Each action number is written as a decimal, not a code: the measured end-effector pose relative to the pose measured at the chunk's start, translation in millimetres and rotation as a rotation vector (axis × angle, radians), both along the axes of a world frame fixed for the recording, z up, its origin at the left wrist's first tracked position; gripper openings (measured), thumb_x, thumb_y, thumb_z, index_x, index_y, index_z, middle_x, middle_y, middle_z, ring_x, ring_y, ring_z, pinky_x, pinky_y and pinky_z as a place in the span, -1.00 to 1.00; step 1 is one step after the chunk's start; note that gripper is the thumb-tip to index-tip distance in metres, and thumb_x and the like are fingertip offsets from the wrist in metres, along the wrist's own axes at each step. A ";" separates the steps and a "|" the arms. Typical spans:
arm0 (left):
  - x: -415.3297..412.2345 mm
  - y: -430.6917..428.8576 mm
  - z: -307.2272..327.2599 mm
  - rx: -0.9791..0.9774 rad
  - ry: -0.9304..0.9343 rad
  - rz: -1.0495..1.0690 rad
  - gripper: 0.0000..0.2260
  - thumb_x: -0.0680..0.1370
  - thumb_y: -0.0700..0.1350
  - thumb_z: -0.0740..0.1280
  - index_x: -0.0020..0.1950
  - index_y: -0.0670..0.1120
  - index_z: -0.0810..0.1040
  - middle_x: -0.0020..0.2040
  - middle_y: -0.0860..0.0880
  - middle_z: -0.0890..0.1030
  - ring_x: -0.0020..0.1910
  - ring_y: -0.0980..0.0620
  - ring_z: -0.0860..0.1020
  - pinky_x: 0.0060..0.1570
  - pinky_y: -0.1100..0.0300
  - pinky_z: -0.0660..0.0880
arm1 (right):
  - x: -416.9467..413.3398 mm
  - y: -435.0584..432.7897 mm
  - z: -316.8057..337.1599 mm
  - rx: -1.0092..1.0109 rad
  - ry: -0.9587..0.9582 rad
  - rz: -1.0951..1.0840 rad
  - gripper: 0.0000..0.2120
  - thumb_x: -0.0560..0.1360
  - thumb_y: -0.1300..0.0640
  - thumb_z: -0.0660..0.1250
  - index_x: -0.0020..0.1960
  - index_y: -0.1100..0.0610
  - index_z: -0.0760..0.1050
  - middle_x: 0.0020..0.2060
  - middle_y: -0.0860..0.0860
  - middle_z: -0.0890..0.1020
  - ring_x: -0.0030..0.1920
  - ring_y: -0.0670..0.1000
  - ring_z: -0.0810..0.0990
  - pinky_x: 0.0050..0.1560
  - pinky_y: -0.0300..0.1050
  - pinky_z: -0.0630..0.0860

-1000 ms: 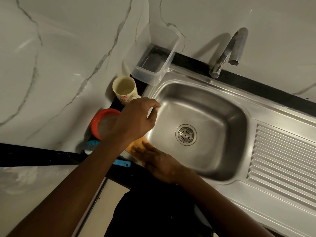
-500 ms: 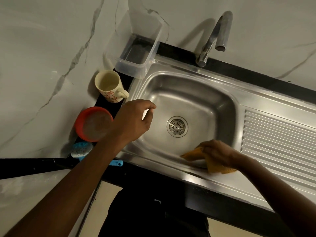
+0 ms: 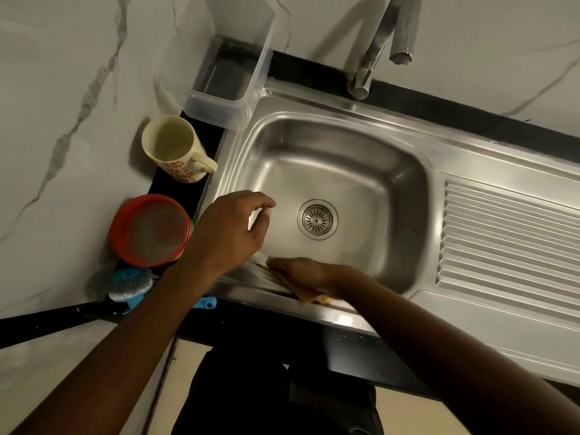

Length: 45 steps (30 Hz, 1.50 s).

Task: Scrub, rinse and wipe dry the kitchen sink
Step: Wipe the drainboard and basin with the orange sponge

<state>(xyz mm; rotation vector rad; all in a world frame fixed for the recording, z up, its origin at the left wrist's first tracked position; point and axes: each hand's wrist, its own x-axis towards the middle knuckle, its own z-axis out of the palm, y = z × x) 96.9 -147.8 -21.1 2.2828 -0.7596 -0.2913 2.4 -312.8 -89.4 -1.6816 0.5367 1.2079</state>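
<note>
One sink (image 3: 314, 105), one orange cloth (image 3: 312, 297) on its near rim, my right grip (image 3: 301, 273) pressed flat on it. Left grip (image 3: 232, 227) hung loosely curled, empty, over the sink's left edge. One mug (image 3: 175, 152) and one brush (image 3: 128, 284) sat on the worktop's (image 3: 166, 191) left edge.

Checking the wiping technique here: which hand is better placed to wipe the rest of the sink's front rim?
Probably the right hand: it presses the orange cloth onto the front rim; the left hand holds nothing.
</note>
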 end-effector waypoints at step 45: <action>-1.5 13.3 3.0 0.085 0.136 0.033 -0.65 0.68 0.01 0.20 0.42 0.00 0.58 0.24 0.03 0.67 0.21 0.14 0.59 0.26 0.15 0.54 | 70.0 71.5 -35.2 0.524 -0.001 -0.782 -0.64 0.68 -0.07 0.15 -0.12 0.14 0.49 -0.24 0.28 0.58 -0.24 0.06 0.54 -0.20 -0.12 0.42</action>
